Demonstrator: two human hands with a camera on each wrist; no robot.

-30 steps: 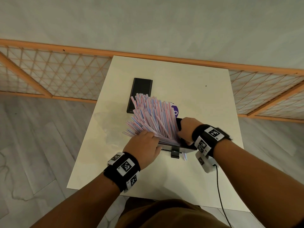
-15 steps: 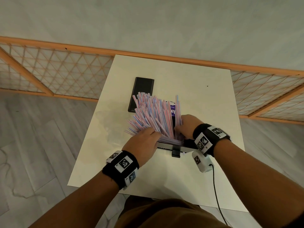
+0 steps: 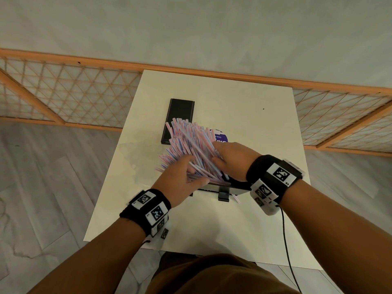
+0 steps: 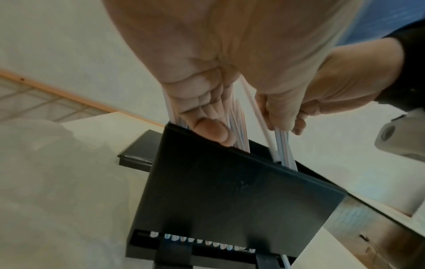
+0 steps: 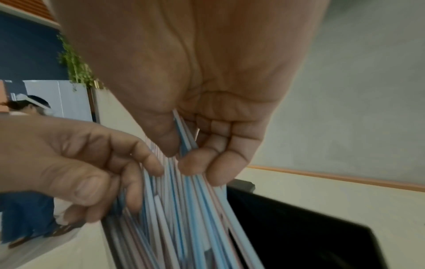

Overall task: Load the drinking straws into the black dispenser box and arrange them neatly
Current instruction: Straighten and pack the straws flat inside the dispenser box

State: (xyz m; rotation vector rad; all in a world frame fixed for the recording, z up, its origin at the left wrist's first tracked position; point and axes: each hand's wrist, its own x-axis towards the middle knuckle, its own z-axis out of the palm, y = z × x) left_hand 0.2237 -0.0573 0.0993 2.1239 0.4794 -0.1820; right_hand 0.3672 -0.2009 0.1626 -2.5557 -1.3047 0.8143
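A big bunch of pink- and blue-striped straws (image 3: 188, 143) stands tilted to the left out of the open black dispenser box (image 3: 237, 186) near the table's middle. My left hand (image 3: 191, 172) curls round the bunch from the left, its fingers at the box's rim (image 4: 214, 132). My right hand (image 3: 216, 155) pinches a few straws (image 5: 184, 145) between thumb and fingers at the bunch's right side. In the left wrist view, straw ends (image 4: 202, 243) show in the slot at the box's (image 4: 230, 191) foot. The box's inside is mostly hidden.
The box's flat black lid (image 3: 179, 117) lies behind the straws. A purple packet (image 3: 220, 136) peeks out beside them. One loose straw (image 3: 237, 198) lies by the box's front. The white table (image 3: 212, 230) stands against an orange lattice rail (image 3: 63, 96).
My right hand has left the box's right end, risen onto the straws and now pinches a few. The left hand has stayed round the bunch, which leans further left.
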